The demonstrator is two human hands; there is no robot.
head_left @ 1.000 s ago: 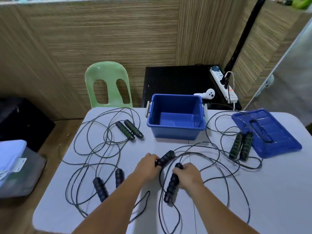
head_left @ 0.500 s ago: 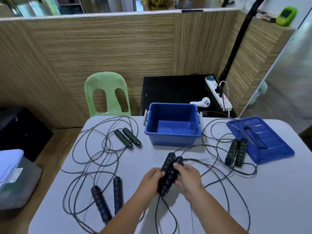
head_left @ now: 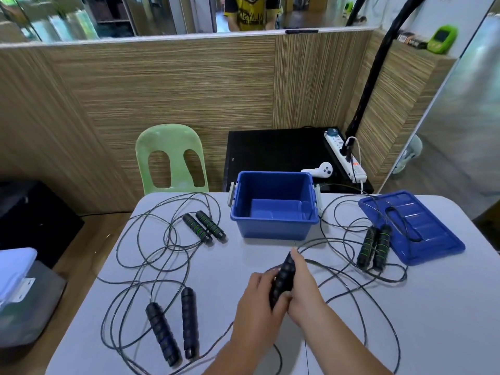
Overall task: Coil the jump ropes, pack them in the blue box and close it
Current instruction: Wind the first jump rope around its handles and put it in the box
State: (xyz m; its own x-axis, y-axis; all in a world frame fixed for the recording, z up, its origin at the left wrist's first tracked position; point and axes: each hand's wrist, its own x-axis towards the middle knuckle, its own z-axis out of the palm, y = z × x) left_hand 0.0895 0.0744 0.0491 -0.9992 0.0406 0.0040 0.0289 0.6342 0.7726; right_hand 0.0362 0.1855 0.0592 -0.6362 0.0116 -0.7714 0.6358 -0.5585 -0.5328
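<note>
Both hands hold one jump rope's pair of black handles [head_left: 283,277] pressed side by side above the table. My left hand [head_left: 257,307] wraps them from the left, my right hand [head_left: 303,290] from the right. That rope's cord [head_left: 359,285] trails loose to the right. The open blue box [head_left: 273,226] stands empty just beyond the hands. Its blue lid [head_left: 422,234] lies flat at the right. Three more ropes lie uncoiled: green-striped handles [head_left: 204,226] at the far left, black handles [head_left: 173,326] at the near left, green-striped handles [head_left: 374,246] beside the lid.
The grey table [head_left: 433,320] carries loose cords across its left and right parts. A green plastic chair [head_left: 170,158] stands behind it. A black side table [head_left: 273,155] holds a power strip [head_left: 343,155] and a white controller [head_left: 319,170]. A grey bin [head_left: 21,299] sits at the left.
The two handles, held apart a second ago, have been brought together and are now gripped as one bundle. The view has tilted upward.
</note>
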